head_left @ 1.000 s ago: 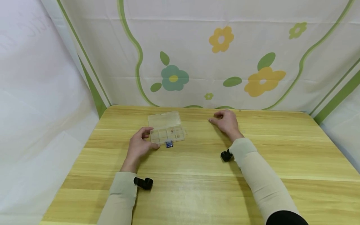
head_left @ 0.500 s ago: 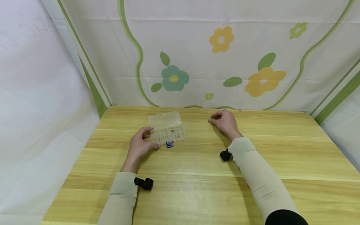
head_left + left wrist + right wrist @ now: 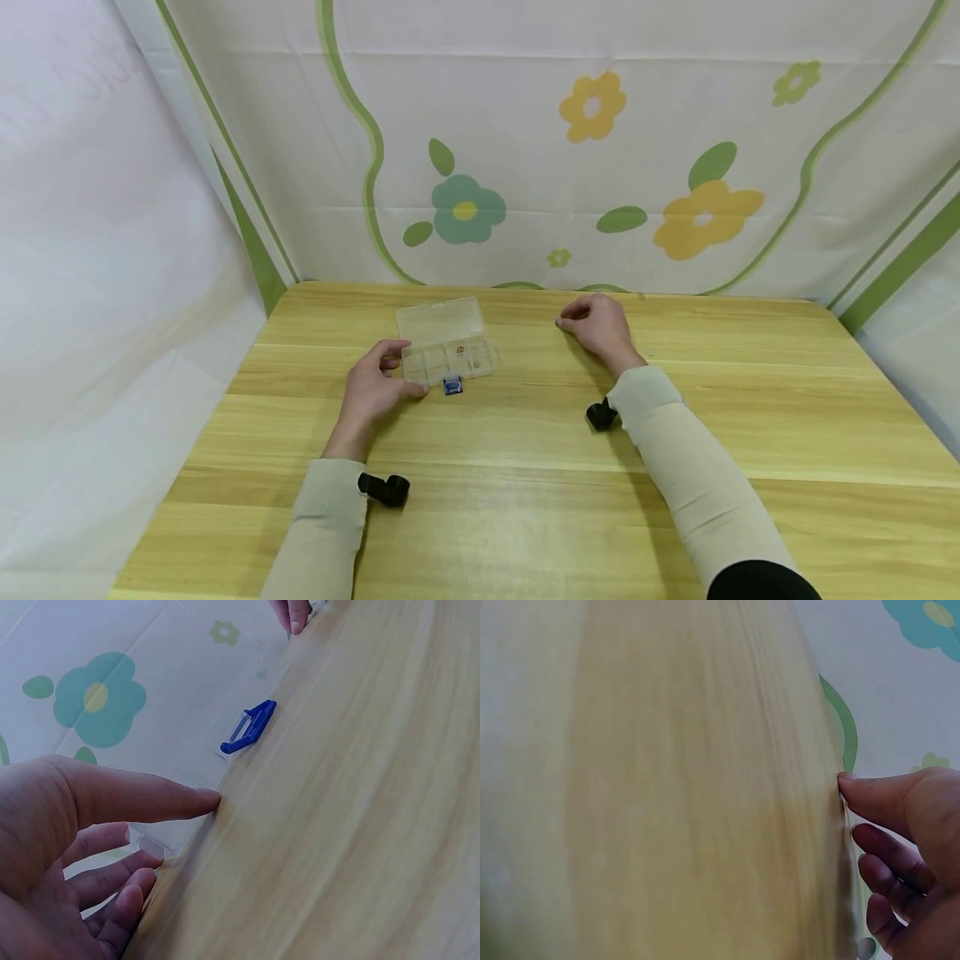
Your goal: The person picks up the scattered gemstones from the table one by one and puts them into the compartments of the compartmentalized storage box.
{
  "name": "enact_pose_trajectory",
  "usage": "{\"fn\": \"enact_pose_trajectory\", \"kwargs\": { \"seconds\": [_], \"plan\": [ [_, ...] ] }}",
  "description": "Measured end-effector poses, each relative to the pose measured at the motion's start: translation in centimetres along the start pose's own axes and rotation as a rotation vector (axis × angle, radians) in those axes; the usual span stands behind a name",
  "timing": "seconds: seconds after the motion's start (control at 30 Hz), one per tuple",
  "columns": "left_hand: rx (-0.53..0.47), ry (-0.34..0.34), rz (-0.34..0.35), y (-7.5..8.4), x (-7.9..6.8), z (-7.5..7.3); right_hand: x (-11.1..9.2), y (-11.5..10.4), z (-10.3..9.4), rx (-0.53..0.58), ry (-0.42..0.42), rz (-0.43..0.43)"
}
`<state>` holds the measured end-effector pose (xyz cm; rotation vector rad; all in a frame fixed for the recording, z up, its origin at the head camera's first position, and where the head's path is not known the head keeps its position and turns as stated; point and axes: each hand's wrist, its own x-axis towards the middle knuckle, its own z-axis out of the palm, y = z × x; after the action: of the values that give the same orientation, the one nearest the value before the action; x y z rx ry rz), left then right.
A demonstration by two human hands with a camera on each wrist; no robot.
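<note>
A clear plastic compartment box (image 3: 437, 375) lies with its lid (image 3: 441, 321) folded back on the table. My left hand (image 3: 371, 387) grips its left end, the thumb along the front edge and fingers at the back left. A blue latch (image 3: 453, 385) sticks out at the front, also plain in the left wrist view. Some small brownish pieces lie in the right compartments. Right of the box, my right hand (image 3: 600, 325) rests at the tabletop with fingers curled and thumb tip down. Whether a tiny thing sits between thumb and index finger cannot be seen.
The wooden table (image 3: 495, 517) runs back to a white cloth (image 3: 517, 125) printed with flowers. A tiny pale piece (image 3: 650, 352) lies right of the right wrist, and another small piece (image 3: 641, 297) is at the back edge.
My right hand has shifted very slightly to the left, its fingers drawn a little closer to the thumb. The left hand and box stay in place.
</note>
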<state>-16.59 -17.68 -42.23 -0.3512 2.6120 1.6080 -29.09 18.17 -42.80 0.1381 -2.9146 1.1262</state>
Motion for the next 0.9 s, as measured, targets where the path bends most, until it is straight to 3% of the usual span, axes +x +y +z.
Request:
{"fn": "enact_pose_trajectory", "kwargs": {
  "seconds": [0.5,0.9],
  "plan": [
    [-0.013,0.0,-0.012,0.1,0.0,0.0,0.5,-0.3,0.6,-0.006,-0.002,0.004],
    [-0.019,0.001,-0.008,0.0,0.0,0.0,0.0,-1.0,1.2,0.127,0.008,-0.017]
  ]
}}
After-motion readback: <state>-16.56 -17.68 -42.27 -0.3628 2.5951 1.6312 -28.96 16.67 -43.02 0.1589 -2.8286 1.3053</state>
